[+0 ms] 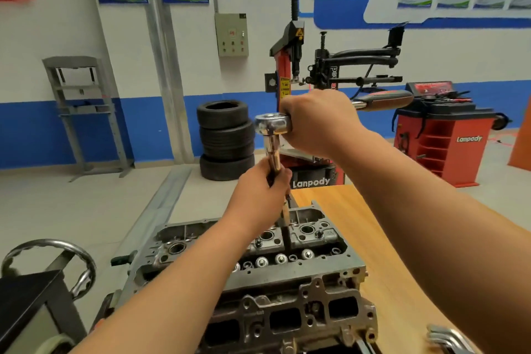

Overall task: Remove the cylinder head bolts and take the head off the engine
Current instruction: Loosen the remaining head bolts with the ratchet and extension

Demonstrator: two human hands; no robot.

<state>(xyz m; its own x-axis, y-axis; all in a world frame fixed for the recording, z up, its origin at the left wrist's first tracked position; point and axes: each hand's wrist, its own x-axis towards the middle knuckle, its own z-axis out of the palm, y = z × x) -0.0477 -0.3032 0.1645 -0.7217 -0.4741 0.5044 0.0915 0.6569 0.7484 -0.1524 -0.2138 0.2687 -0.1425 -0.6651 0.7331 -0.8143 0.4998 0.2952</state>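
Observation:
The grey cylinder head (301, 241) sits on the engine block (287, 316) in front of me, its top open with valve parts showing. A chrome ratchet wrench (273, 123) with a red and black handle (385, 100) stands on a long extension (284, 218) that runs down into the head. My right hand (319, 123) grips the wrench just behind its round chrome end. My left hand (264, 190) is wrapped round the extension shaft below it. The bolt at the extension's lower end is hidden.
The engine rests beside a wooden table (388, 253); several wrenches (448, 339) lie at its near right corner. A steel wheel-shaped handle (51, 264) is at the lower left. Behind stand stacked tyres (225, 138), a tyre changer (301, 72) and a red wheel balancer (448, 135).

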